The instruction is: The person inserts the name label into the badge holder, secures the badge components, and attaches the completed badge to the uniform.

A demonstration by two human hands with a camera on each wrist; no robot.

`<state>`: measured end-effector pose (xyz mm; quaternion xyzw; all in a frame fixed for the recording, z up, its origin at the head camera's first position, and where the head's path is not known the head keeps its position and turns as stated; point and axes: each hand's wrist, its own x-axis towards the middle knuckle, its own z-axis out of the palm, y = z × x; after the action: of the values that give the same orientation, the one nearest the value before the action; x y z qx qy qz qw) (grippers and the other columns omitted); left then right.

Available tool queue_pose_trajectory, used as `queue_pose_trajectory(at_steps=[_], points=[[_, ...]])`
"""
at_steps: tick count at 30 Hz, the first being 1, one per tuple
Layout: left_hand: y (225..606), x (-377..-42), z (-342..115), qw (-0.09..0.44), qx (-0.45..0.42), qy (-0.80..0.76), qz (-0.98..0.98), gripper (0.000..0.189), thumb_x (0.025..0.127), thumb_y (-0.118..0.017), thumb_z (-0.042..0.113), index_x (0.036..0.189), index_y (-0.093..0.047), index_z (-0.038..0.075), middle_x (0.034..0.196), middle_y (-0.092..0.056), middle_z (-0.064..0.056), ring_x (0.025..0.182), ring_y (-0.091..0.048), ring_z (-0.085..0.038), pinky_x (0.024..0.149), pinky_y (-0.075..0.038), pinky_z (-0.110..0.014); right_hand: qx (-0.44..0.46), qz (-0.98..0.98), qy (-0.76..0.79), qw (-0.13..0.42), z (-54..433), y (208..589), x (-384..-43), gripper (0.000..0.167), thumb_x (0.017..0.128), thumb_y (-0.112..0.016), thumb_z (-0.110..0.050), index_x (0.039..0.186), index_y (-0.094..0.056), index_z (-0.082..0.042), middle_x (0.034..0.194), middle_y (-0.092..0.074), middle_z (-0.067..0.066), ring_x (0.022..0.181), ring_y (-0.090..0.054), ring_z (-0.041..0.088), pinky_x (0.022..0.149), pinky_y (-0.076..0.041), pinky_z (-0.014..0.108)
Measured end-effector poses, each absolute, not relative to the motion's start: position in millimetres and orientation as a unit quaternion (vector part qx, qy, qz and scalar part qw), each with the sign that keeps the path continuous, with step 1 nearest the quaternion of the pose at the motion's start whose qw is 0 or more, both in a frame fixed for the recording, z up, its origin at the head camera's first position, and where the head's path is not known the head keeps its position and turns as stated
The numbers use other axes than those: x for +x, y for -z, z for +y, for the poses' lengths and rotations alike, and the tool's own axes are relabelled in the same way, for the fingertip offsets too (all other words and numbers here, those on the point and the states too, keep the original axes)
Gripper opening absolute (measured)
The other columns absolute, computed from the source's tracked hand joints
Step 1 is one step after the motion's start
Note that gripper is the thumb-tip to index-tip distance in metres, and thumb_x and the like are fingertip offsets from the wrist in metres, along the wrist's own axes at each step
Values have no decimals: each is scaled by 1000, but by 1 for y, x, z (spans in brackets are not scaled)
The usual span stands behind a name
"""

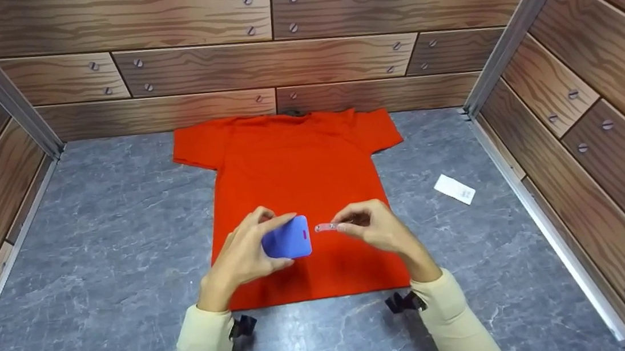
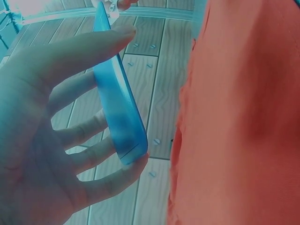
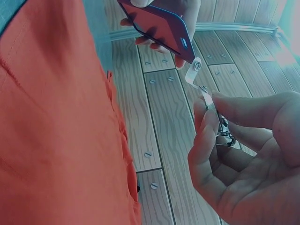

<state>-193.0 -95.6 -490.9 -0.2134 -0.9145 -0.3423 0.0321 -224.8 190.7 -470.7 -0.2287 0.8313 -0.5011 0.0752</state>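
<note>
My left hand holds a blue badge holder by its edges, thumb on one side and fingers on the other. A small slot shows near the holder's right end. In the left wrist view the holder appears nearly edge-on. My right hand pinches a badge clip with a clear snap strap and a metal clip end. The strap points toward the slotted end, with a narrow gap between them in the head view. Both hands are above a red T-shirt.
The T-shirt lies spread on a grey marbled table. A white card-like tag lies to the right of the shirt. Wood-patterned panels rise at the back and both sides, with metal edging along the right.
</note>
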Motion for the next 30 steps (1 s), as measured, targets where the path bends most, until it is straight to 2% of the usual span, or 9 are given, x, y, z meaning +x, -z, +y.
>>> queue_pose_trajectory(at_steps=[3,12,30], points=[[490,-193,-95,32,-214,341,-915,74,74,-94,28,142,-63,32,127,-57,-5,119,-60,-27,91,-61,-48,-228,833,498,74,192,470,-225,12,93,-75,-8,103,-80,-3,97,-77,19,79,-67,25,72,-55,20],[490,-193,-96,27,-208,340,-917,75,74,-94,28,142,-62,33,128,-56,-5,120,-59,-29,91,-61,-49,-222,833,502,72,191,469,-226,11,93,-75,-6,102,-80,-3,94,-75,18,74,-60,14,68,-51,20],[492,-193,-96,28,-206,347,-915,75,73,-94,26,141,-63,32,126,-57,-4,120,-60,-29,90,-62,-49,-216,851,474,71,200,470,-228,10,93,-75,-8,101,-80,-4,93,-76,17,72,-59,15,67,-50,21]])
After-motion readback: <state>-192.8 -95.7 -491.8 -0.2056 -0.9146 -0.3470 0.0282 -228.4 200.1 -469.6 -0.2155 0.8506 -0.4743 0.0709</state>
